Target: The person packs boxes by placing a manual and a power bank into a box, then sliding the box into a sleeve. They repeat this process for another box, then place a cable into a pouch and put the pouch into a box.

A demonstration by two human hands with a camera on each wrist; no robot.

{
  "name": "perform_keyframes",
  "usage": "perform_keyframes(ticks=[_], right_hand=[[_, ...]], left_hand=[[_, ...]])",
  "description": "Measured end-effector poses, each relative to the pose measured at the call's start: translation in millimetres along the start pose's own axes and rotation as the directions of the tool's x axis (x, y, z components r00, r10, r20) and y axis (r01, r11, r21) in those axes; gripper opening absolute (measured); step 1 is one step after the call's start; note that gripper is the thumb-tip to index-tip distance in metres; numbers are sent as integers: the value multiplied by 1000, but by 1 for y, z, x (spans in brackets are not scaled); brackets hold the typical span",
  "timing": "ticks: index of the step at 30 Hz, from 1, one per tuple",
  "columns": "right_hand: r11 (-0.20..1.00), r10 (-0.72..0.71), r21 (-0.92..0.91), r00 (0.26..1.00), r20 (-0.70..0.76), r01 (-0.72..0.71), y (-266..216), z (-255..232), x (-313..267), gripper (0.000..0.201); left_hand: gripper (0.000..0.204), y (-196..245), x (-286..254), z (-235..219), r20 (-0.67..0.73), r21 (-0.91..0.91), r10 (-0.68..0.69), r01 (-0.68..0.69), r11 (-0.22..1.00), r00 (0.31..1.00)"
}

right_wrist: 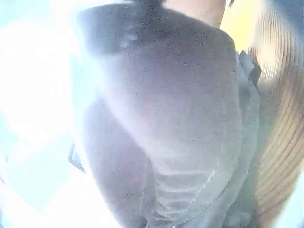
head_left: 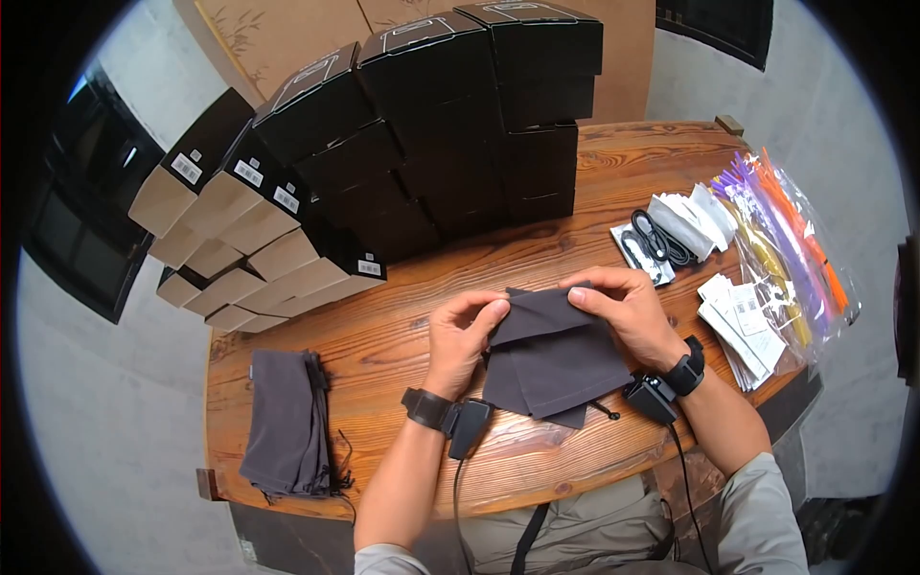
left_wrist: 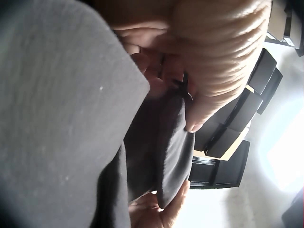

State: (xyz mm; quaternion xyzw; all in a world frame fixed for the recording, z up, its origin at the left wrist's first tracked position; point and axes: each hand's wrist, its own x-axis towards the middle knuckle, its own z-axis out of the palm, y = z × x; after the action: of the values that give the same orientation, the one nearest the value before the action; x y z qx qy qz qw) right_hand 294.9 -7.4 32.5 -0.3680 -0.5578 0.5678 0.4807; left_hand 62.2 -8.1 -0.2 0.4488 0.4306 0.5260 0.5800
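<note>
A dark grey fabric drawstring pouch [head_left: 561,369] hangs between both hands over the near middle of the table, its upper edge folded over. My left hand [head_left: 460,335] pinches the top left corner between thumb and fingers. At the opposite corner my right hand [head_left: 628,311] pinches the cloth the same way, thumb in front. A black cord end with a bead shows below the pouch's lower right edge. In the left wrist view the pouch [left_wrist: 61,109] fills the left side, and a dark cord shows by the fingers. Washed-out cloth [right_wrist: 175,104] covers most of the right wrist view.
More grey pouches [head_left: 287,422] lie piled at the table's left. Behind them rise stacked black boxes [head_left: 441,144]. On the right are coiled black cables [head_left: 661,240], white paper slips [head_left: 743,331] and clear bags of coloured strips [head_left: 795,249]. The wooden table [head_left: 402,355] has a curved near edge.
</note>
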Motion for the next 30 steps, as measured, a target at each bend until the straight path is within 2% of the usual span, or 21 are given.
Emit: perform_keyframes(ticks=[4, 7, 9, 13, 16, 19, 22, 25, 28, 30], right_hand=[[998, 26, 53, 999, -23, -24, 0, -3, 0, 19], [995, 19, 98, 1000, -20, -17, 3, -4, 1, 21], [998, 12, 63, 1000, -8, -12, 1, -2, 0, 20], [992, 56, 110, 998, 16, -57, -9, 6, -3, 19], [994, 66, 81, 997, 28, -68, -7, 5, -3, 17], [991, 81, 104, 997, 9, -81, 2, 0, 0, 15], [988, 73, 140, 997, -19, -70, 3, 1, -1, 13], [988, 62, 148, 996, -57, -53, 1, 2, -2, 11], [985, 86, 155, 992, -93, -71, 5, 0, -1, 11], [980, 106, 181, 990, -91, -88, 7, -2, 0, 12]], left_hand=[[9, 10, -4, 15, 43, -86, 118, -114, 990, 992], [9, -1, 1, 6, 150, -12, 169, -169, 986, 974], [10, -4, 2, 2, 130, -18, 167, -166, 986, 977], [9, -5, 1, 0, 44, -97, 130, -126, 987, 991], [8, -7, 1, 0, 45, -94, 128, -123, 988, 991], [9, -7, 1, -2, 60, 23, 139, -141, 990, 988], [17, -6, 1, 0, 80, -5, 114, -114, 993, 990], [31, 1, -1, 8, 183, -16, 248, -249, 968, 951], [43, 13, -9, 16, 213, 59, 237, -255, 965, 948], [42, 8, -7, 11, 257, 115, 212, -248, 962, 943]])
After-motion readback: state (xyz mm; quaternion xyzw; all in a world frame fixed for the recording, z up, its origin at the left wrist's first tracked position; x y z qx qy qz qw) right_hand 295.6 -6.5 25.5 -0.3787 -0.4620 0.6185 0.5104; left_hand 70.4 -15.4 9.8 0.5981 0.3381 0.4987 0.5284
